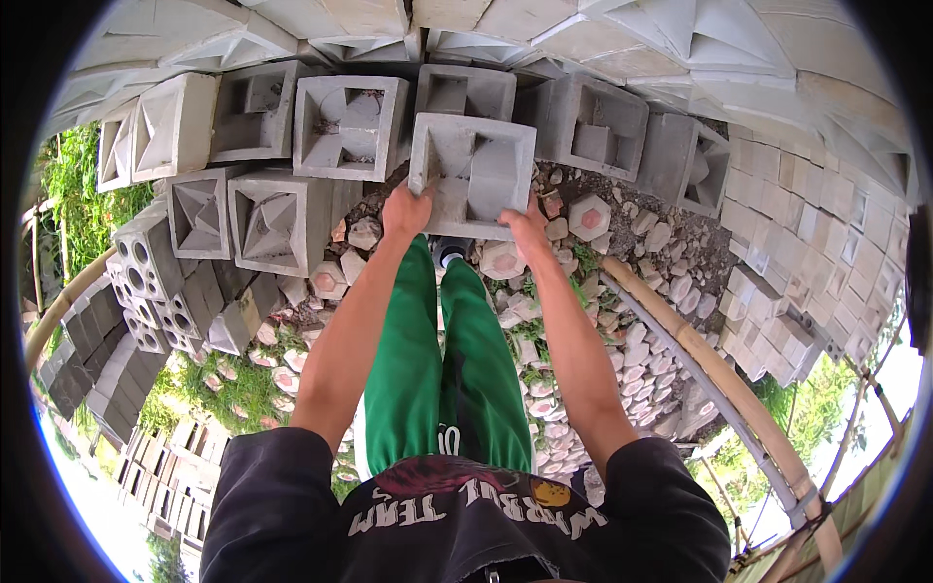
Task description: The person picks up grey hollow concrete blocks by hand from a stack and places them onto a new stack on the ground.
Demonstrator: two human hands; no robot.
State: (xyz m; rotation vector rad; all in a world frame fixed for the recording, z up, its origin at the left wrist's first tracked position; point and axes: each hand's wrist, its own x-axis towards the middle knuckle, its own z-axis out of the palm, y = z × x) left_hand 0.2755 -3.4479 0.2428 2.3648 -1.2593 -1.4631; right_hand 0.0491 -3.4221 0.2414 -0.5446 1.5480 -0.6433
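Observation:
Both my arms reach forward to a grey concrete block (pixel 449 197) with square-edged hollows in its face. My left hand (pixel 406 210) is closed on its near left corner. At the near right corner, my right hand (pixel 527 227) grips the same block, thumb over the edge. Just beyond it sits another grey hollow block (pixel 425 95), partly covered by the held one. A similar block (pixel 304 126) stands to the left, and one more (pixel 637 121) to the right. Whether the held block rests on anything underneath is hidden.
Pale patterned blocks (pixel 680 39) form a wall at the back. Hexagonal pieces (pixel 589 218) and rubble cover the ground around my feet. A bamboo pole (pixel 719 360) slants along the right. Blocks with round holes (pixel 146 267) are stacked left; pale bricks (pixel 797 223) are piled right.

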